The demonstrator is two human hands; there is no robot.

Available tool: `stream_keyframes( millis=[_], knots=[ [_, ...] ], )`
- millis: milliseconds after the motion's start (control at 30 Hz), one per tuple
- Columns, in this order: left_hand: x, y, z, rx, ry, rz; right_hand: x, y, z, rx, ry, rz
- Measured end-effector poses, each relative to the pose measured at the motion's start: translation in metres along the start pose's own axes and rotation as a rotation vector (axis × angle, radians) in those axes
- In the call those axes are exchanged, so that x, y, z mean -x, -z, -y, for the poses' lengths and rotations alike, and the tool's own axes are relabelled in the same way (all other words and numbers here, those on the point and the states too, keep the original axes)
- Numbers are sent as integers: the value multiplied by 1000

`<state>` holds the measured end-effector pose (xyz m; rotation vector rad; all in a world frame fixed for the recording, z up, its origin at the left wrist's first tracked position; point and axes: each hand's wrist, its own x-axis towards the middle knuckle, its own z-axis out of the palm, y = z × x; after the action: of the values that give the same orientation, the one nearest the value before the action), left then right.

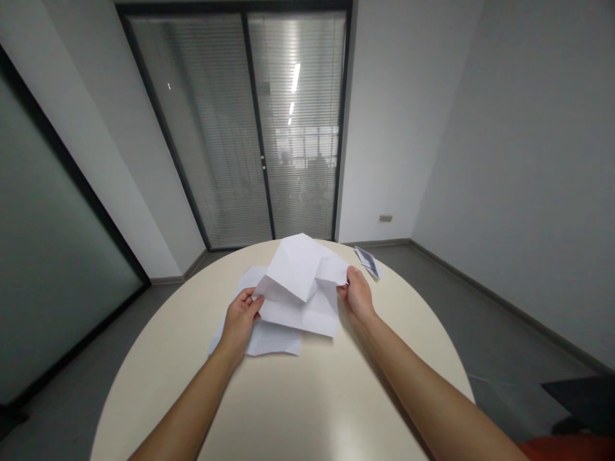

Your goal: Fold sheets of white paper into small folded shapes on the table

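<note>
A creased white sheet of paper [300, 266] is held up over the table between my two hands, partly folded, with flaps standing out from it. My left hand [240, 321] pinches its left edge between thumb and fingers. On the opposite side my right hand [356, 293] grips the right edge, fingers closed. Beneath, more white paper [273, 339] lies on the table; the held sheet covers much of it. Whether the paper just below the flaps belongs to the held sheet or is a separate one, I cannot tell for certain.
The round cream table [307, 410] fills the foreground. Near its far right edge lies a small folded paper piece [368, 262], just beyond my right hand. Behind stand glass doors with blinds [293, 192]. A dark object [583, 397] and something red show at lower right.
</note>
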<state>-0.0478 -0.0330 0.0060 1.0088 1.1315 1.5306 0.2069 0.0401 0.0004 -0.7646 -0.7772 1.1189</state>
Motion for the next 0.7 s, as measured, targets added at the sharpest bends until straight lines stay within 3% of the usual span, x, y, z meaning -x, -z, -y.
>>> stream_keyframes(
  millis=[133, 400, 567, 700],
  knots=[
    [3, -1, -3, -71, 22, 91, 2, -1, 2, 60, 6, -14],
    [13, -5, -10, -242, 20, 341, 10, -2, -5, 287, -21, 154],
    [7, -2, -6, -281, -27, 194, 17, -6, 3, 335, -297, 271],
    [4, 1, -8, -316, -96, 97, 31, -13, 11, 407, -257, 448]
  ],
)
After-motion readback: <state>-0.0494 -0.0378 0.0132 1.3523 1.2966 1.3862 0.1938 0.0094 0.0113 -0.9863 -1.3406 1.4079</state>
